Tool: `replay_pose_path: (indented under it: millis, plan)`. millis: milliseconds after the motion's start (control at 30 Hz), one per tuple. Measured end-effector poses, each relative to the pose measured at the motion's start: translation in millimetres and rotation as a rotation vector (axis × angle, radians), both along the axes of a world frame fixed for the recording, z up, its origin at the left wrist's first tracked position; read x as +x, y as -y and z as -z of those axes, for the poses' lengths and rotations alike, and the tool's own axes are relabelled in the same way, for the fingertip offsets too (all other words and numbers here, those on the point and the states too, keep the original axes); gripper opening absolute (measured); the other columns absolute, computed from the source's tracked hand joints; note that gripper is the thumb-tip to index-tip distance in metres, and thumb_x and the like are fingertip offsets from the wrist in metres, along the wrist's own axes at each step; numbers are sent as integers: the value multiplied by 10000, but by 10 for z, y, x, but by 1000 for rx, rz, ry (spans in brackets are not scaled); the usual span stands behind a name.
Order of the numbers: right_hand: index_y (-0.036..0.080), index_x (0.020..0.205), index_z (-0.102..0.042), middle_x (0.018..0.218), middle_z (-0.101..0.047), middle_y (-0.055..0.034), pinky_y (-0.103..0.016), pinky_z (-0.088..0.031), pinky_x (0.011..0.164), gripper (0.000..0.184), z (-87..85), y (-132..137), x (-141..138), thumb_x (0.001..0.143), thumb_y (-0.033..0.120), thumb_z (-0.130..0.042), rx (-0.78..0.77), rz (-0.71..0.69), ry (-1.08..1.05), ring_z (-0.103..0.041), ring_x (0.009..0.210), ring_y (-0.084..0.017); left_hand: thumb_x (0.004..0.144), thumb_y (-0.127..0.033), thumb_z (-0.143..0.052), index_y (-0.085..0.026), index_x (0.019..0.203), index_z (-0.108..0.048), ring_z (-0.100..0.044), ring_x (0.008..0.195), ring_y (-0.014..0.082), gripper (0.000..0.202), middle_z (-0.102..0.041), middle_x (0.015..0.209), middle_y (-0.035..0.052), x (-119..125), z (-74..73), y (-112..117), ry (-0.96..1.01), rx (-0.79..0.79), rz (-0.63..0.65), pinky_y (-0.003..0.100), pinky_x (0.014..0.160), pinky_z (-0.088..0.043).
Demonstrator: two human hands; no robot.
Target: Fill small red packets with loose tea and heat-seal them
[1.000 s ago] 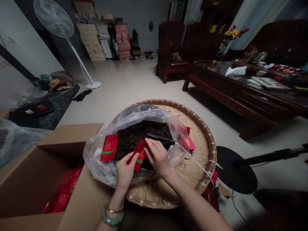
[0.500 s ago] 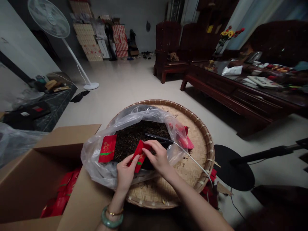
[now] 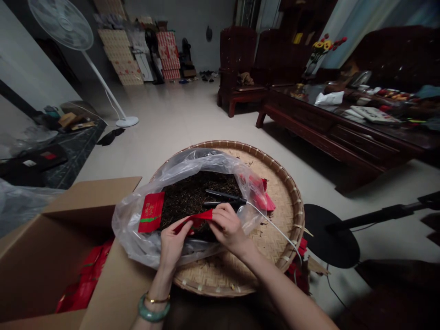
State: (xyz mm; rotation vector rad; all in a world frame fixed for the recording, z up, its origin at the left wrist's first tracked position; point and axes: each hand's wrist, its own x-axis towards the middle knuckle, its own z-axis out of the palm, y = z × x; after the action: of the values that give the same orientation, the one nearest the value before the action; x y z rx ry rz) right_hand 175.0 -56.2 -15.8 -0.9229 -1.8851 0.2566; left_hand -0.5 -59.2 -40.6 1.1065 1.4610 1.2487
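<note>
Between my two hands is a small red packet [image 3: 196, 220], tilted with its top edge toward me. My left hand [image 3: 173, 240] pinches its left end, and my right hand [image 3: 228, 229] grips its right end. Below lies a clear plastic bag [image 3: 132, 245] full of dark dried tea leaves [image 3: 192, 188]. On the leaves rests a black hair straightener [image 3: 223, 198] with its plates apart and a white cord. Another red packet [image 3: 151, 211] with gold print and a green stripe lies on the bag's left side.
The bag sits on a round woven bamboo tray [image 3: 275, 229], with more red packets [image 3: 263, 197] at its right. A cardboard box [image 3: 113, 284] holding red packets stands at left. Beyond are a white fan [image 3: 127, 121], a black stand base [image 3: 330, 236] and a dark wooden table [image 3: 326, 128].
Both hands have turned the red packet from upright and slanted to nearly level. My left hand has shifted a little left and down, and the view has moved slightly.
</note>
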Motion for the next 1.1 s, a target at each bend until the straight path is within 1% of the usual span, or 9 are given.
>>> replay_pose_path:
  millis: [167,367,500,667,767,867,967,1033,1100]
  plan:
    - [203,791,-653,753,-672,-40,-347,-491,713,134,-11,33,-13,867,209,-542,-90,-15,-38,-541,749,-183,600,-390,-753,-114,876,-743,-660,558,169,391,-748,813,85,17,-41,-8,67,-54,35,282,587,-582]
    - [188,963,-646,901,-696,-34,-295,-498,748,182,53,49,-22,852,293,-547,-648,-116,-370,-627,804,-167,704,-440,-687,-147,1105,-663,-675,883,244,497,-661,1156,91,20,-33,-1,325,-82,189,357,692,-610]
    - [157,1018,-657,980,-704,-60,-354,-478,851,361,65,10,-1,774,422,-628,-922,-290,-548,-640,888,-198,688,-409,-717,-129,1087,-672,-666,913,265,489,-675,1119,102,16,-38,1,372,-152,279,382,730,-602]
    - [163,987,-695,935,-717,-52,-429,-384,975,459,46,-11,85,750,547,-610,-1132,-472,-604,-631,936,-218,692,-478,-693,-98,1063,-667,-673,891,277,531,-711,998,136,-30,-77,-23,408,-213,292,404,757,-576]
    - [167,1022,-686,973,-711,-54,-439,-333,1018,490,38,-6,111,747,565,-609,-1166,-471,-638,-612,981,-224,778,-515,-582,-111,1090,-644,-655,945,276,513,-697,1035,143,-65,-73,-34,208,-105,240,423,820,-541]
    - [183,1032,-682,1029,-696,-52,-426,-293,1049,501,52,-12,89,767,592,-568,-1133,-427,-645,-577,1047,-224,779,-450,-616,-181,1184,-589,-547,1117,286,487,-612,1221,118,-72,-84,-15,-319,256,141,460,933,-464]
    - [195,1041,-673,1054,-681,-45,-415,-296,1048,527,77,-25,23,747,620,-571,-1141,-407,-635,-560,1056,-220,734,-328,-694,-222,1254,-538,-478,1125,296,553,-572,1278,95,-47,-109,15,-832,565,272,495,976,-401]
    - [192,1032,-672,1032,-680,-40,-417,-309,1037,553,77,-37,-19,731,643,-568,-1151,-392,-629,-562,1033,-217,773,-238,-647,-221,1279,-507,-492,1053,277,526,-590,1250,89,-30,-108,19,-982,637,394,474,936,-430]
    - [181,1001,-678,993,-685,-40,-423,-322,1025,559,51,-51,-32,736,656,-551,-1147,-405,-612,-570,1006,-215,796,-167,-591,-202,1278,-491,-504,1002,254,494,-608,1209,89,-29,-86,-1,-1003,660,424,434,891,-463]
